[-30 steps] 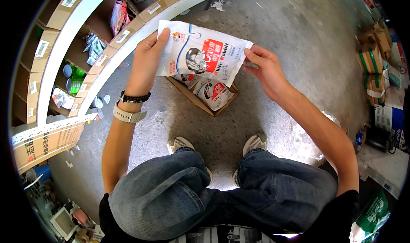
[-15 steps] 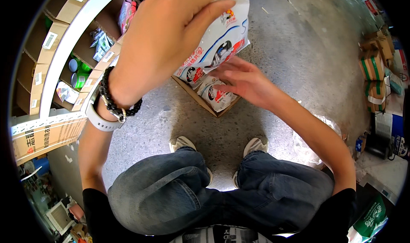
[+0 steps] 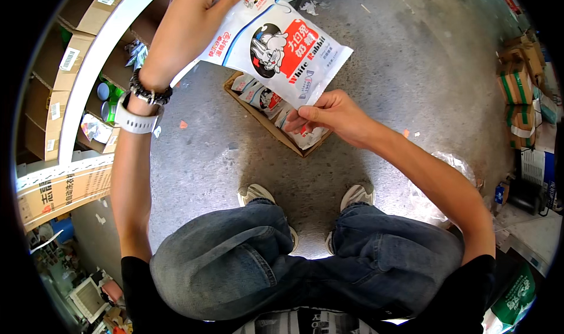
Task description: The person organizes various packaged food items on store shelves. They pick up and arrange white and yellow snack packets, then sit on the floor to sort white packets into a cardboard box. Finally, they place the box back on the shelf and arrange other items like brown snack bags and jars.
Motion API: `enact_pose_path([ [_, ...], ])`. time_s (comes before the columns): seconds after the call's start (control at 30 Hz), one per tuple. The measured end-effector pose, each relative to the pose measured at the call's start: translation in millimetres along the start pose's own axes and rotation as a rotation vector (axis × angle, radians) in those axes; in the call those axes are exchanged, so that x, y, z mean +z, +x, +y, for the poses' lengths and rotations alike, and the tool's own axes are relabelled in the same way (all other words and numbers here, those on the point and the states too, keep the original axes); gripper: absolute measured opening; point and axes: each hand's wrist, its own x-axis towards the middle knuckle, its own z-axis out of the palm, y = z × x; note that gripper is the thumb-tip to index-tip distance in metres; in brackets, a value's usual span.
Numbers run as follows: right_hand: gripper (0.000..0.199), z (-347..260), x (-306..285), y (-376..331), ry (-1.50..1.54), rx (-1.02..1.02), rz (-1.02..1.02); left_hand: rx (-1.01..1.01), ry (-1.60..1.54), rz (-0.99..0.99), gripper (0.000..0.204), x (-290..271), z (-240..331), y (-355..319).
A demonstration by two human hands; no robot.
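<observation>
A white candy bag [image 3: 282, 49] with a rabbit picture, a red panel and blue lines is stretched between both hands, its printed front facing me. At the upper left, my left hand [image 3: 191, 26] is closed on the bag's top edge. My right hand [image 3: 332, 118] pinches its bottom corner between thumb and fingers. Beneath it, an open cardboard box [image 3: 271, 128] stands on the floor with similar candy bags [image 3: 257, 94] inside. The held bag and my right hand hide part of the box.
A white-edged shelf [image 3: 82, 87] with cardboard bins of packets and green cans [image 3: 109, 110] curves along the left. Crumpled clear plastic [image 3: 449, 168] lies on the floor at right. Stacked brown cartons [image 3: 517, 87] stand along the far right. My shoes [image 3: 257, 194] are behind the box.
The candy bag has come up and turned flatter, showing its whole front. My left hand has moved left. My right hand has risen slightly from the box and now pinches the bag's bottom corner.
</observation>
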Motion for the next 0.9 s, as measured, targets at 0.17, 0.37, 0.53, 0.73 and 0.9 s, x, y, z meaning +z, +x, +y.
enact_pose_path([
  [0.17, 0.029, 14.8, 0.9, 9.1, 0.049, 0.069, 0.009, 0.043, 0.105, 0.012, 0.041, 20.8, -27.5, -4.3],
  [0.37, 0.027, 45.4, -30.5, 7.5, -0.292, 0.222, 0.087, 0.164, 0.17, 0.054, 0.035, 34.4, -17.4, -16.8],
  [0.53, 0.039, 79.7, -57.0, 8.5, -1.03, 0.24, 0.158, 0.342, 0.437, 0.071, 0.026, 50.1, -30.7, -26.4],
  [0.73, 0.052, 112.7, -48.1, 41.5, -1.153, 0.326, 0.015, 0.189, 0.322, -0.015, 0.027, 70.0, -48.8, -33.4],
  [0.9, 0.057, 130.1, -40.4, 60.8, -1.207, 0.412, 0.004, 0.156, 0.26, -0.111, 0.025, 104.9, -69.2, -45.9],
])
